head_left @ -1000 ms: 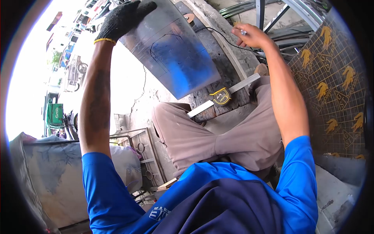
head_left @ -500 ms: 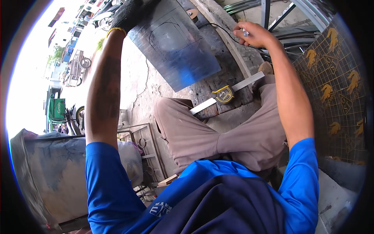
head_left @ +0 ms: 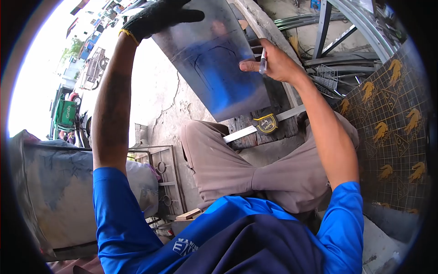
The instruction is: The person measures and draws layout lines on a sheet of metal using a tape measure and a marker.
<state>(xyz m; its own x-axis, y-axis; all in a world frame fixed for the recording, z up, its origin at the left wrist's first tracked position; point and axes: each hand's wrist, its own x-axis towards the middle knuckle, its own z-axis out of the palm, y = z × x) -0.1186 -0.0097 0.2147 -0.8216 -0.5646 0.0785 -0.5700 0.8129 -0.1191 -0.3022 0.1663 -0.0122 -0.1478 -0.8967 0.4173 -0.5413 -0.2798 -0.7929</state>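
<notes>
A shiny metal sheet (head_left: 223, 86) with dark curved and straight marks lies slanted over a worn wooden bench. My left hand (head_left: 159, 19), in a black glove, grips its upper left edge, thumb stretched across the face; its other fingers are partly hidden. My right hand (head_left: 278, 64) is bare and holds a marker (head_left: 263, 61) against the palm. Its thumb reaches over the sheet's right edge, with the index finger apart from it. Nearer my knees, a yellow-and-black tape measure (head_left: 266, 124) sits on a pale metal ruler (head_left: 241, 134) laid across the bench.
On the right leans a dark board (head_left: 388, 123) with yellow prints. Metal bars and a wire basket (head_left: 326, 77) lie beyond my right hand. A covered bulky object (head_left: 77, 192) and a metal frame (head_left: 175, 182) stand at left. Further off are a green box (head_left: 66, 113) and a cart.
My right hand has moved left and down to the sheet's right edge, marker still in it. The sheet appears tilted differently, its reflections shifted. My left thumb now stretches across it.
</notes>
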